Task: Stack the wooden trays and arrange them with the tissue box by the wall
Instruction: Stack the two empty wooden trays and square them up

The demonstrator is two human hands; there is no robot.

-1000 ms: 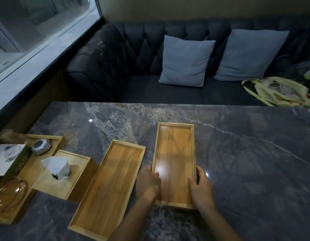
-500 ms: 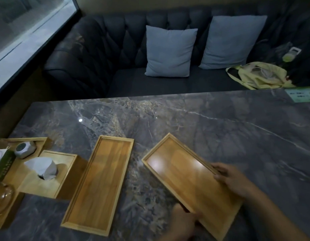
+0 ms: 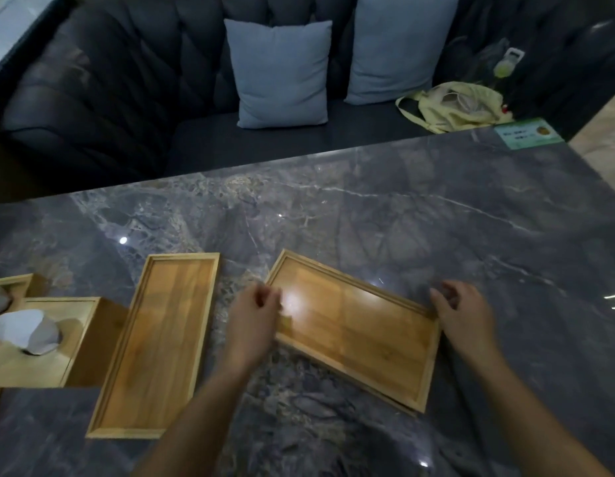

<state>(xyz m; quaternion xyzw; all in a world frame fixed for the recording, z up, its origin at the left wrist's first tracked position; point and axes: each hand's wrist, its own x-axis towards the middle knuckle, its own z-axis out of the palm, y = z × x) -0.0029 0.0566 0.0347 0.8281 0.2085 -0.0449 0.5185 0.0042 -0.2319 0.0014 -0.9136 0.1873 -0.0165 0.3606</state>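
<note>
While both hands grip it at its two short ends, the right-hand wooden tray [image 3: 357, 325] lies flat on the dark marble tabletop [image 3: 368, 208], turned at a slant, its long sides running from upper left to lower right. The left hand [image 3: 254, 321] sits at the tray's left end, its fingers [image 3: 264, 297] curled together over the rim there; the right hand [image 3: 466, 318] is at the far right corner, fingers bent and pressed close on the rim (how much of each fingertip reaches inside the tray I cannot tell, as the hands are blurred). Both forearms come up from the near edge of the tabletop.

A second wooden tray [image 3: 161, 342] of like shape lies just left of the left hand, its long sides running roughly from the near edge toward the far edge, apart from the held tray. Touching its left side stands the wooden tissue box [image 3: 41, 359] near the left edge, a white tissue [image 3: 27, 330] poking from its top. Behind that box, part of another wooden holder [image 3: 13, 282] shows at the left edge.

Beyond the far edge is a dark tufted sofa [image 3: 127, 80] with two grey cushions [image 3: 282, 74] and a pale yellow bag [image 3: 450, 106].
</note>
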